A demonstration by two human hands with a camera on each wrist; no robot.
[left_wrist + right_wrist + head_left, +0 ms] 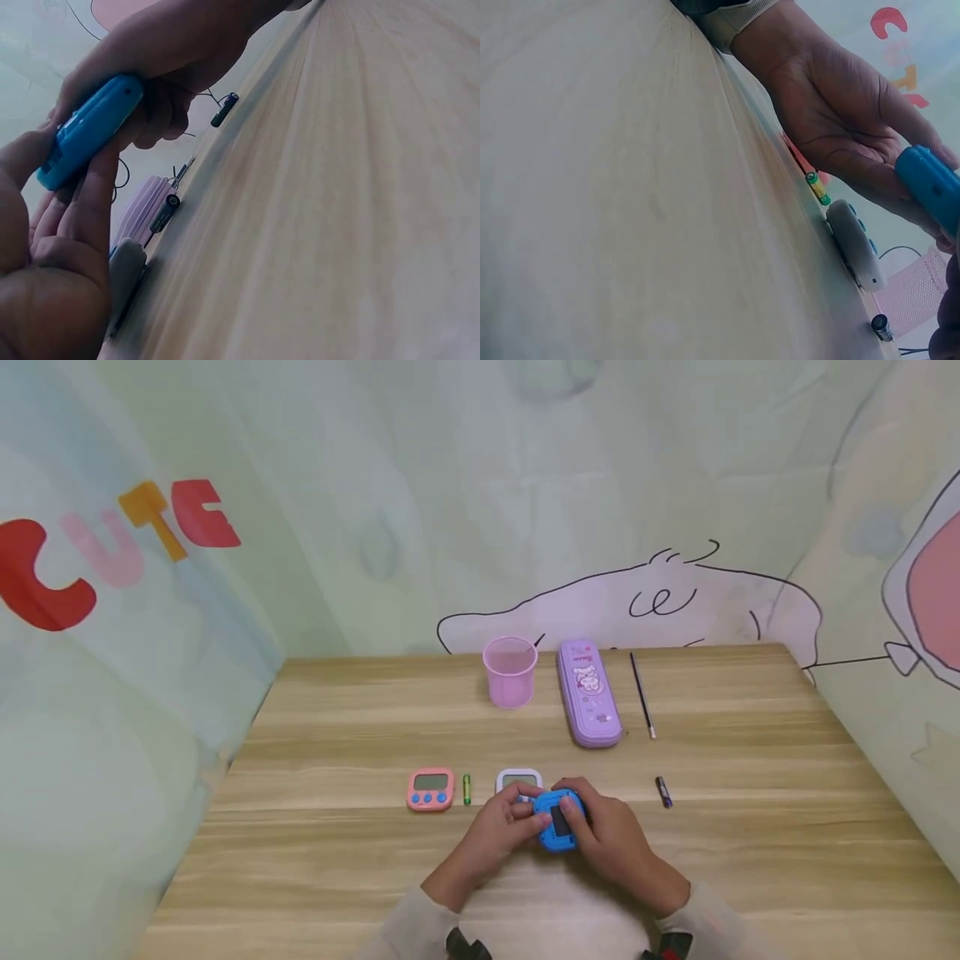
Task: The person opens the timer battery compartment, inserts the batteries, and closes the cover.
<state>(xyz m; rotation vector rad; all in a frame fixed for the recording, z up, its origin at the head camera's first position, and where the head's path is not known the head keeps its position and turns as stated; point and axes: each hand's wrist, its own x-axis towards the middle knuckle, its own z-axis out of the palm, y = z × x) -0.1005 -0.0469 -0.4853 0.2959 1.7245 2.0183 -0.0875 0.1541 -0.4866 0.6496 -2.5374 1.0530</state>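
Observation:
Both hands hold a blue digital timer [555,820] over the front middle of the table, its back with a dark rectangle turned up. My left hand [493,831] pinches its left edge with thumb and fingers. On the other side my right hand [611,835] grips it, thumb lying across the back. The left wrist view shows the timer [90,133] edge-on, raised above the tabletop. Just behind the hands lies a white timer [517,777], partly covered by the left fingers. Next to it is a dark battery [881,326], hidden in the head view.
To the left lie a pink timer [431,789] and a green battery [467,789]. Another dark battery [663,792] lies to the right. Farther back stand a pink cup-shaped bin [511,681], a purple pencil case [589,693] and a pencil [642,695]. Printed curtains surround the wooden table [337,727].

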